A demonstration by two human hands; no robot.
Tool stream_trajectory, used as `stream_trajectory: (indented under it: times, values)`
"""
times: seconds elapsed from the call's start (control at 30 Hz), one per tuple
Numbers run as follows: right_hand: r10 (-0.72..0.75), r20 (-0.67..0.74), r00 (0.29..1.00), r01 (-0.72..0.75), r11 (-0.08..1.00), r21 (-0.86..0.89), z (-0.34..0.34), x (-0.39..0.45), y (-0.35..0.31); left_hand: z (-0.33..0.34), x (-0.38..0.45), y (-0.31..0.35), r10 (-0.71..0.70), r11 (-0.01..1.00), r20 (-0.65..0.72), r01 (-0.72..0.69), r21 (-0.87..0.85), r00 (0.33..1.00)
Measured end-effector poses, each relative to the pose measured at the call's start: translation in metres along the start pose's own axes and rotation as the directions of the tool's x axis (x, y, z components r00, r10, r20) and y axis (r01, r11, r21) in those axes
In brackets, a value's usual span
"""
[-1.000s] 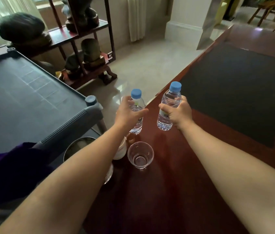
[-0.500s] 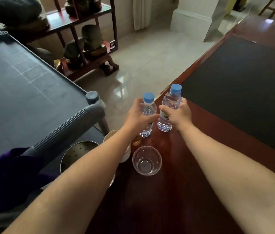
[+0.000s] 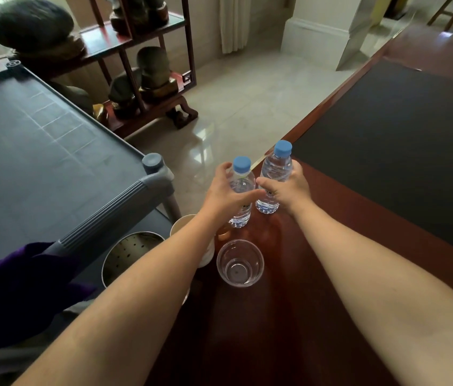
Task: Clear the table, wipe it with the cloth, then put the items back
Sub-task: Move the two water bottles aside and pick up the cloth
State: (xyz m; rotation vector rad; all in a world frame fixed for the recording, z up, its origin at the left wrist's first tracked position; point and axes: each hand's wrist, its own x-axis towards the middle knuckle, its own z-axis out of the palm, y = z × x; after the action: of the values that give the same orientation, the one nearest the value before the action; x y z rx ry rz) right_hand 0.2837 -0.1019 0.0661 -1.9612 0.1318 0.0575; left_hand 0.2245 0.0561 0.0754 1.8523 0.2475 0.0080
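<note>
Looking down from head height, a dark grey cart [image 3: 38, 151] fills the left, with a purple cloth [image 3: 11, 285] draped over its near handle and a metal bowl [image 3: 130, 254] on a lower shelf. Moving right, a paper cup [image 3: 182, 222] and a clear plastic cup [image 3: 240, 263] stand on the near left corner of the reddish wooden table [image 3: 317, 274]. Just beyond them, the left hand [image 3: 226, 192] wraps one blue-capped water bottle [image 3: 240, 190], and the right hand [image 3: 289, 188] wraps a second bottle [image 3: 275, 174]; both bottles stand upright, seemingly resting on the table edge. A black mat [image 3: 400, 140] lies far right. This looks like the putting-back step or early clearing; it is unclear which. Next, either release or lift both bottles without knocking the cups.
</note>
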Motion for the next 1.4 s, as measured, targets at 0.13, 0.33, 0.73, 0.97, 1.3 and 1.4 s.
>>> stream_trajectory:
  times: [0.13,0.33,0.73,0.97,1.3,1.4]
  values:
    - [0.081,0.001,0.997,-0.081,0.996,-0.034,-0.017,-0.015,-0.008,-0.014,-0.014,0.021,-0.004,0.996,-0.037,0.008,0.093,0.999]
    - [-0.071,-0.078,0.994,0.034,0.919,-0.393,-0.04,-0.054,-0.038,-0.032,-0.044,0.061,0.139,0.823,-0.103,-0.057,0.565,0.985]
    - [-0.403,0.156,0.902,0.405,0.659,-0.634,-0.028,-0.137,-0.115,-0.113,-0.143,0.09,0.282,0.189,-0.049,-0.005,0.982,0.958]
    - [-0.419,0.303,0.856,0.517,0.679,-0.521,0.031,-0.17,-0.151,-0.183,-0.186,0.065,0.219,0.25,-0.223,0.166,0.954,0.95]
    - [-0.31,0.517,0.798,0.482,0.843,-0.239,0.148,-0.213,-0.19,-0.283,-0.228,0.015,-0.011,0.448,-0.514,0.464,0.764,0.858]
    - [-0.271,0.568,0.777,0.475,0.845,-0.247,0.171,-0.221,-0.19,-0.296,-0.233,0.002,-0.117,0.51,-0.559,0.533,0.675,0.821]
